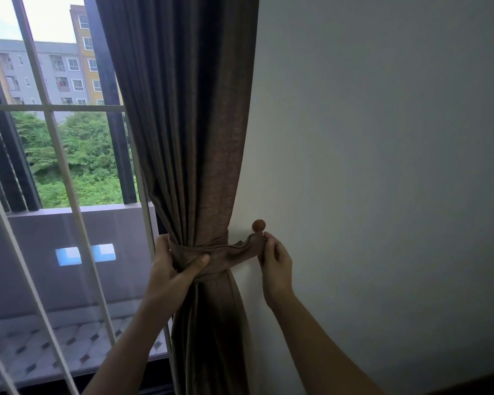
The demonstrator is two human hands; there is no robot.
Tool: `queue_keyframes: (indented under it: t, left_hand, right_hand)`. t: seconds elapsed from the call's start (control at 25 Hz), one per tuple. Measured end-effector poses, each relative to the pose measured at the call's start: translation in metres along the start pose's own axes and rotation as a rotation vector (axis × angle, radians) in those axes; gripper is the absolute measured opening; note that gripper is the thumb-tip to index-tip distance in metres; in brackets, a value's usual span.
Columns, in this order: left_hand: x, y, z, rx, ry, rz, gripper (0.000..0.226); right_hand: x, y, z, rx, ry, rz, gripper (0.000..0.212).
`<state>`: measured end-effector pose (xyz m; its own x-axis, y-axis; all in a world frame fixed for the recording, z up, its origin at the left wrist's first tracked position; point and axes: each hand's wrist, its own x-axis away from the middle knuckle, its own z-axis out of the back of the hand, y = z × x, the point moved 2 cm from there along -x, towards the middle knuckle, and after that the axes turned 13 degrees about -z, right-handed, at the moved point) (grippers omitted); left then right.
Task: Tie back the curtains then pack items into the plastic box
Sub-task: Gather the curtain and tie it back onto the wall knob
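Both hands on the tieback (228, 250), which wraps the gathered brown curtain (191, 138) beside the wall (382, 166). Left hand (174, 266) grips curtain and band at the cinched waist; right hand (274, 259) pinches the band's free end just under the round wall knob (258, 225). Window (54, 138) sits left of the curtain.

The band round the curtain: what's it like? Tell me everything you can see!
The band is a soft brown cloth strip, matching the curtain it wraps and gathers. It stretches sideways toward a round brown knob on the wall. The left hand grips it at the curtain; the right hand pinches its end just under the knob.
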<state>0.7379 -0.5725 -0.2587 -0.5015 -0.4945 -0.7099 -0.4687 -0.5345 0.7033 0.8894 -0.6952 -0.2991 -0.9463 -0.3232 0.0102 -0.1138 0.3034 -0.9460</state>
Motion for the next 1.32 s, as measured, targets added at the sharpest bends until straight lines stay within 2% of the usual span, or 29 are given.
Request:
queue_keyframes:
  t: [0.12,0.32,0.52,0.68,0.92,1.04,1.2,1.32]
  left_hand:
    - [-0.001,-0.004,-0.001,0.006,0.0,-0.01,0.048]
    - [0.0,-0.007,-0.001,0.077,0.004,-0.007,0.042]
    - [0.0,-0.007,-0.001,0.101,-0.007,-0.013,0.043]
    - [0.001,-0.01,0.001,0.117,-0.019,-0.008,0.049]
    - [0.001,-0.01,-0.002,0.132,-0.014,-0.006,0.048]
    - [0.002,-0.008,-0.001,0.128,-0.021,-0.004,0.048]
    - [0.002,-0.004,-0.003,0.092,-0.035,0.009,0.047]
    - [0.004,-0.001,-0.006,0.092,-0.024,0.005,0.042]
  right_hand:
    - [-0.004,-0.004,0.006,0.085,-0.071,0.011,0.031]
    - [-0.012,-0.015,0.006,0.375,-0.153,0.169,0.029]
    - [-0.013,-0.012,0.003,0.446,0.004,0.208,0.029]
    - [-0.011,-0.007,0.0,0.408,0.056,0.181,0.03]
    - [-0.004,-0.006,-0.004,0.487,0.146,0.274,0.031]
    - [-0.004,-0.006,-0.002,0.462,0.129,0.235,0.031]
    - [-0.01,0.003,0.004,0.523,-0.014,0.038,0.036]
    - [-0.007,0.009,0.005,0.552,-0.006,0.064,0.036]
